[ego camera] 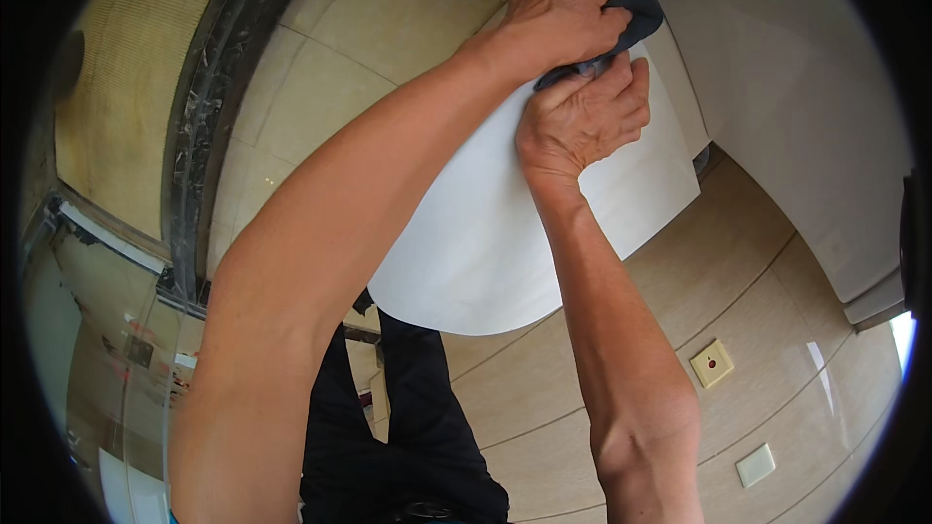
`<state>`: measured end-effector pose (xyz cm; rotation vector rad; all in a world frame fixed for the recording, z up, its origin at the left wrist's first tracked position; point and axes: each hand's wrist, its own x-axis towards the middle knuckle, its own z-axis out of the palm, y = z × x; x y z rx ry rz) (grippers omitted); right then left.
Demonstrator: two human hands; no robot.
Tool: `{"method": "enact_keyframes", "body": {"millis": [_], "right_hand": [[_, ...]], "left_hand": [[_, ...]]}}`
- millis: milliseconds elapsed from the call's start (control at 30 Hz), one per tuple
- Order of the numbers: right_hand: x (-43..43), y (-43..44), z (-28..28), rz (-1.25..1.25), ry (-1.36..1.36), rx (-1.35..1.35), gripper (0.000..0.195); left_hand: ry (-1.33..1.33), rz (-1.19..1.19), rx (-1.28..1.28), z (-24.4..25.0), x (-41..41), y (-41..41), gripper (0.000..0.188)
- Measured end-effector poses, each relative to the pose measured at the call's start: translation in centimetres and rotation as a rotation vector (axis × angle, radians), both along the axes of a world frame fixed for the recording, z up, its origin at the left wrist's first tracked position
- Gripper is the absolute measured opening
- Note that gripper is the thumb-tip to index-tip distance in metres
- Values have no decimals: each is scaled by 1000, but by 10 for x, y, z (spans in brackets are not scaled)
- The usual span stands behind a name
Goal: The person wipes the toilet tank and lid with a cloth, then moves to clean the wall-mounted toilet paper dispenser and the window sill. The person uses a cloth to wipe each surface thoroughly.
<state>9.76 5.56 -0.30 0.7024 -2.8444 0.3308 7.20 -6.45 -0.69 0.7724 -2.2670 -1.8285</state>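
A smooth white panel (466,255) with a rounded near edge, possibly a toilet lid, lies below my forearms. At its far end my left hand (571,18) has its fingers curled into a dark grey cloth (637,4). My right hand (590,113) is just nearer to me over the panel, its fingers bent and its thumb side at the cloth's lower end. Part of the cloth is hidden between and behind the hands, and my right fingertips are partly hidden.
A large pale fixture (786,102) stands at the right. The tiled wall bears a yellowish plate with a red button (711,364) and a blank pale plate (756,465). A dark marble strip (211,102) and a glass panel (109,349) are at the left.
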Motion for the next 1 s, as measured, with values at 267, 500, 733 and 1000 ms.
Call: {"method": "enact_keyframes", "body": {"millis": [267,500,733,1000], "right_hand": [[2,-1,0,19,28,-5,45],[1,0,2,27,0,4,44],[-2,2,0,33,46,23,44],[-3,1,2,48,54,26,41]], "left_hand": [[-47,195,163,-18,90,25,31],[-176,100,365,-12,46,0,35],[-166,123,372,-21,146,31,31],[-98,146,194,-21,109,21,30]]}}
